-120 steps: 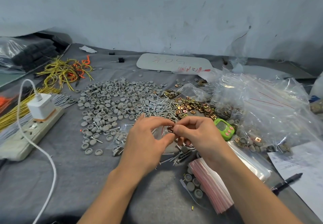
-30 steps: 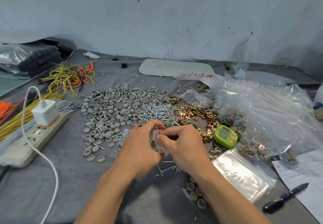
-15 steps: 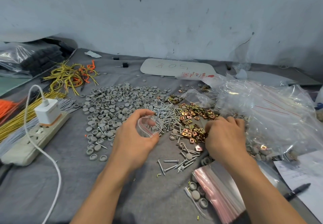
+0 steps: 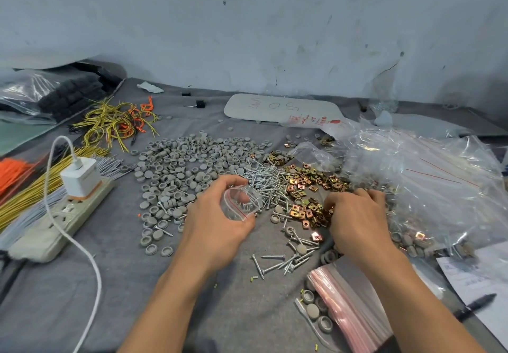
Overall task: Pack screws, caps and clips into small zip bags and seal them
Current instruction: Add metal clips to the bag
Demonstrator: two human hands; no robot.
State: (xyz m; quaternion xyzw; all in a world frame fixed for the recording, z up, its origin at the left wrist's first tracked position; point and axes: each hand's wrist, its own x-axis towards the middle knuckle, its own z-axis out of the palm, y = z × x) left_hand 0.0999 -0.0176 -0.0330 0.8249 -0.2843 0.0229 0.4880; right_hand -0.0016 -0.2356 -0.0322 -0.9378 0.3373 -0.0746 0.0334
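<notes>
My left hand [image 4: 217, 223] holds a small clear zip bag [image 4: 239, 202] with its mouth held open; a few screws show inside. My right hand [image 4: 354, 218] rests palm down on the heap of brass clips [image 4: 302, 187], fingers curled into them; whether it grips any is hidden. A pile of silver screws [image 4: 265, 180] lies between the hands. Grey round caps [image 4: 187, 160] spread wide to the left. A stack of empty zip bags [image 4: 346, 303] with pink strips lies under my right forearm.
A big heap of clear bags [image 4: 423, 176] fills the right. A power strip with a white charger [image 4: 79, 178] and cable lies left, beside yellow and orange wires [image 4: 115, 121]. Paper and a pen [image 4: 477, 303] lie at the near right. Loose screws [image 4: 286, 262] are scattered near the front.
Both hands were together on the small bag. My right hand has let go and moved right onto the brass clips, while my left keeps the bag open.
</notes>
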